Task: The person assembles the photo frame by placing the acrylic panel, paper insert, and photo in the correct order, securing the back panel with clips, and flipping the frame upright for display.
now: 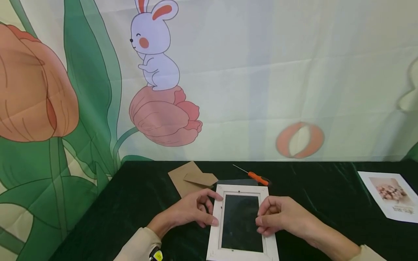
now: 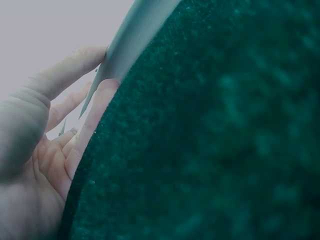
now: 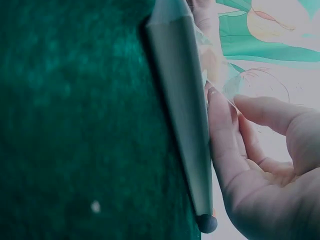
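A white picture frame [image 1: 271, 242] lies on the dark green cloth, with small metal tabs around its dark opening [image 1: 243, 223]. My left hand [image 1: 197, 209] holds the frame's left side, thumb and index fingertip on its edge. In the left wrist view the left hand [image 2: 50, 130] has its thumb against the pale frame edge [image 2: 131, 42]. Over the frame's right side, my right hand [image 1: 282, 216] pinches the edge of a thin clear sheet. The right wrist view shows this clear sheet [image 3: 223, 95] edge-on between thumb and fingers of the right hand [image 3: 270, 160], beside the frame's side [image 3: 180, 110].
Behind the frame lie brown cardboard pieces [image 1: 184, 177], a dark flat panel [image 1: 238, 182] partly hidden by the frame, and an orange-handled screwdriver [image 1: 258, 178]. A printed flower picture [image 1: 390, 195] lies far right. A patterned curtain [image 1: 228, 90] hangs behind the table.
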`<state>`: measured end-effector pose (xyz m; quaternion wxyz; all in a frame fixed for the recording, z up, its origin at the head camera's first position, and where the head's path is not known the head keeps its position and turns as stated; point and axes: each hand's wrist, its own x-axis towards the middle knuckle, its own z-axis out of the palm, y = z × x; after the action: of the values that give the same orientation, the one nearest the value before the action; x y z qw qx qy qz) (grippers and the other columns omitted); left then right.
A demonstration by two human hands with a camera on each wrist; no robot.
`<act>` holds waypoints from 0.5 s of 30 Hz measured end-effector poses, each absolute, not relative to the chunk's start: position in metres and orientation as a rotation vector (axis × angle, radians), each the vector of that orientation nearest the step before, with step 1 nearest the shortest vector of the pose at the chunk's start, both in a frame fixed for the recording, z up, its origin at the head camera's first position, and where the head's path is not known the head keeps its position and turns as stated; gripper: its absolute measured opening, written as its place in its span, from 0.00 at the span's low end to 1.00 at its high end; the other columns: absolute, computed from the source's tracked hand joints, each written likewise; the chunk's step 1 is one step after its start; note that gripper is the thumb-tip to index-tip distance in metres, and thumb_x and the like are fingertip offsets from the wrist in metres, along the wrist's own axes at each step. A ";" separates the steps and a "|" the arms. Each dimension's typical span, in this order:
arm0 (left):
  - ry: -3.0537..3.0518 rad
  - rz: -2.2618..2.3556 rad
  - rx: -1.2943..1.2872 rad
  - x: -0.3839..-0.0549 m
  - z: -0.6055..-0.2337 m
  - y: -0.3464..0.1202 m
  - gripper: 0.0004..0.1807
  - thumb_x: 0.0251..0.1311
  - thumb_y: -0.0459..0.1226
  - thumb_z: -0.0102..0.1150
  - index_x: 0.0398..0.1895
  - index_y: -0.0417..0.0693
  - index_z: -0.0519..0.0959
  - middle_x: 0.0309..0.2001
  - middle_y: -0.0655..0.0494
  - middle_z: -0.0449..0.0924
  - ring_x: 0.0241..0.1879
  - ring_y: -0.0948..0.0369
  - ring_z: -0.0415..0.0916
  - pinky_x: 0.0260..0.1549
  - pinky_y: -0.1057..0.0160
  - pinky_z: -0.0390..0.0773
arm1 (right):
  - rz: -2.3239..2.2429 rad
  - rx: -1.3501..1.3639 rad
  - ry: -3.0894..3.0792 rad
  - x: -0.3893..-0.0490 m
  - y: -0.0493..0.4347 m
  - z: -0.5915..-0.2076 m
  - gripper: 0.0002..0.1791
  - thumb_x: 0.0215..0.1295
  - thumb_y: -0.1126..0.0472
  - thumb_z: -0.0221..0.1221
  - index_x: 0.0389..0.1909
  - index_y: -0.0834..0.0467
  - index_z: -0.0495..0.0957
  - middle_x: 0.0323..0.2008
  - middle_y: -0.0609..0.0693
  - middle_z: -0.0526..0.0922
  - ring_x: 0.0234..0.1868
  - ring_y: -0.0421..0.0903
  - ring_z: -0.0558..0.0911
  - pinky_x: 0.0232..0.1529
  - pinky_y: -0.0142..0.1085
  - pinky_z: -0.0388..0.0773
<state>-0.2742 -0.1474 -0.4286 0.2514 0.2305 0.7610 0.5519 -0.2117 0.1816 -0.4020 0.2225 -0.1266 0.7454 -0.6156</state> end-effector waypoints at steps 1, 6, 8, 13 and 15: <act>2.072 1.502 0.629 -0.274 -0.428 -0.147 0.30 0.62 0.32 0.76 0.67 0.45 0.76 0.42 0.46 0.82 0.28 0.57 0.82 0.36 0.56 0.88 | -1.686 -0.363 2.078 -0.212 0.182 -0.401 0.12 0.70 0.62 0.69 0.44 0.65 0.77 0.35 0.59 0.88 0.37 0.54 0.89 0.40 0.44 0.88; 2.072 1.504 0.639 -0.275 -0.429 -0.147 0.30 0.62 0.31 0.76 0.67 0.44 0.76 0.41 0.46 0.82 0.28 0.58 0.82 0.36 0.56 0.88 | -1.563 -0.450 2.245 -0.211 0.183 -0.400 0.12 0.67 0.61 0.72 0.38 0.63 0.79 0.28 0.54 0.84 0.28 0.51 0.83 0.31 0.41 0.85; 2.071 1.502 0.638 -0.275 -0.429 -0.147 0.30 0.62 0.32 0.77 0.67 0.45 0.76 0.41 0.46 0.82 0.28 0.58 0.82 0.36 0.56 0.88 | -1.509 -0.465 2.305 -0.210 0.184 -0.400 0.12 0.65 0.60 0.73 0.37 0.61 0.79 0.26 0.53 0.83 0.26 0.49 0.80 0.28 0.40 0.83; 2.076 1.497 0.633 -0.274 -0.429 -0.147 0.31 0.62 0.33 0.77 0.67 0.46 0.77 0.41 0.46 0.82 0.29 0.57 0.82 0.37 0.56 0.88 | -1.435 -0.482 2.378 -0.209 0.184 -0.402 0.12 0.64 0.61 0.74 0.35 0.60 0.79 0.25 0.50 0.80 0.25 0.48 0.78 0.24 0.39 0.81; 2.080 1.495 0.630 -0.273 -0.428 -0.147 0.30 0.63 0.33 0.76 0.67 0.46 0.77 0.41 0.46 0.82 0.30 0.56 0.83 0.37 0.56 0.88 | -1.419 -0.494 2.400 -0.209 0.184 -0.403 0.11 0.64 0.62 0.74 0.35 0.60 0.79 0.25 0.50 0.80 0.25 0.48 0.77 0.23 0.39 0.80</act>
<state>-0.2730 -0.1471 -0.4284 0.2495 0.2313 0.7636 0.5488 -0.2091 0.1839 -0.4026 0.1545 -0.1725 0.8375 -0.4950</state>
